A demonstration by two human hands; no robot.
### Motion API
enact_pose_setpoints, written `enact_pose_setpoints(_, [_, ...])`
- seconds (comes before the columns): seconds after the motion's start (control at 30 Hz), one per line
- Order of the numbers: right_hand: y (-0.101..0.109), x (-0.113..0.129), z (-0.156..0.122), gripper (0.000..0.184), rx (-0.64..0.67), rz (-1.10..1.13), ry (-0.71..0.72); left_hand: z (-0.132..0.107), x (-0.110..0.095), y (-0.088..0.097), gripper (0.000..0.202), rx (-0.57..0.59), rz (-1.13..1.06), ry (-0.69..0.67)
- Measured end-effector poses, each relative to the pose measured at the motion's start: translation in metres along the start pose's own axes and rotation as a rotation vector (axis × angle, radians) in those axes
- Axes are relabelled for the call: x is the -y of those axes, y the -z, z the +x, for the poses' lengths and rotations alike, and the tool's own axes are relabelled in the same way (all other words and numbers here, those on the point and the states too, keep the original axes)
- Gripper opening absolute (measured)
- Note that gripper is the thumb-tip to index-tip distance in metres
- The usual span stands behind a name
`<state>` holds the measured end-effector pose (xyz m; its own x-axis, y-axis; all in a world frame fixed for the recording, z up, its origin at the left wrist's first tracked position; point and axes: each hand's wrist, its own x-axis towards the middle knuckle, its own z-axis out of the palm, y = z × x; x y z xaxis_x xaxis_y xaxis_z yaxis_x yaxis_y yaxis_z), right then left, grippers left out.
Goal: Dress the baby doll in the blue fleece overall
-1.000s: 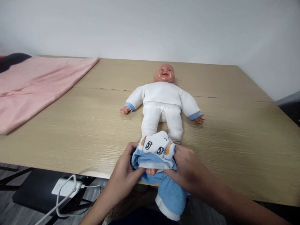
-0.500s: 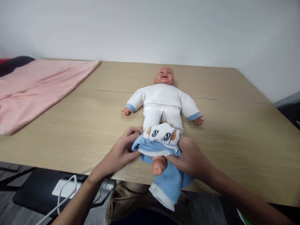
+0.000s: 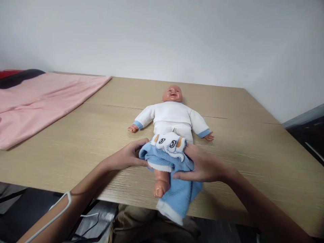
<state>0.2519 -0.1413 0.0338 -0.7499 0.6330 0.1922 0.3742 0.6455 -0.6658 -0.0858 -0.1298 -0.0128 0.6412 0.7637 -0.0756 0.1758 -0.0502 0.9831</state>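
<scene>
Since half a second earlier, the blue garment [image 3: 159, 156] has moved farther up the doll [image 3: 172, 113]: one bare foot [image 3: 161, 189] and part of the shin now project from the white cuff, where only the foot and ankle showed. With 12 o'clock at the doll's head, the garment lies over the doll's legs, between the person's two hands. The left hand [image 3: 128, 157] is at 9 o'clock to it, thumb and fingers clamped on its edge; the right hand [image 3: 206, 165] is at 3 o'clock, its fingers clamped on the opposite edge, partly hidden by the cloth, with the thumb in front. The foot points toward 6 to 7 o'clock; beside it, toward 6, a loose trouser leg [image 3: 179, 195] extends past the near edge of the tabletop [image 3: 106, 135]. Counted: one garment, bearing two embroidered eyes; one doll, supine, in white clothing with two blue wrist cuffs and both arms spread; one visible foot, the other hidden; one pink cloth [image 3: 50, 108], on the tabletop at 10 o'clock; one white cable [image 3: 48, 223], crossing before the left forearm at 8 o'clock.
</scene>
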Motion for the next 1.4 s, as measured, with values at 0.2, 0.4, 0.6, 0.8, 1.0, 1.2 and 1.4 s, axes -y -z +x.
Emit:
enact_pose_setpoints(0.2, [0.02,-0.009,-0.029,0.021,-0.07,0.305,-0.026,-0.01,0.003,0.018,0.042,-0.001,0.091,-0.088])
enact_pose_setpoints(0.4, [0.01,-0.022,-0.037,0.022,-0.066,0.612,-0.135,0.0,-0.007,0.017,0.061,-0.138,0.237,-0.239])
enact_pose_setpoints(0.6, [-0.01,-0.029,-0.043,0.046,-0.237,0.755,-0.395,0.041,-0.056,0.0,0.08,-0.131,0.582,-0.32])
enact_pose_setpoints(0.8, [-0.008,-0.021,-0.041,0.047,-0.214,0.873,-0.325,0.098,-0.104,-0.007,0.092,0.213,0.466,-0.241])
enact_pose_setpoints(1.0, [0.003,-0.01,-0.035,0.023,-0.169,0.91,-0.195,0.124,-0.112,-0.006,0.041,0.66,0.359,-0.09])
enact_pose_setpoints(1.2, [0.008,-0.014,-0.037,0.053,-0.096,0.893,-0.265,0.134,-0.091,-0.009,0.03,0.781,0.075,-0.126])
enact_pose_setpoints(1.4, [0.019,-0.007,-0.044,0.03,0.072,0.681,-0.271,0.142,-0.077,-0.017,0.03,0.82,-0.004,-0.103])
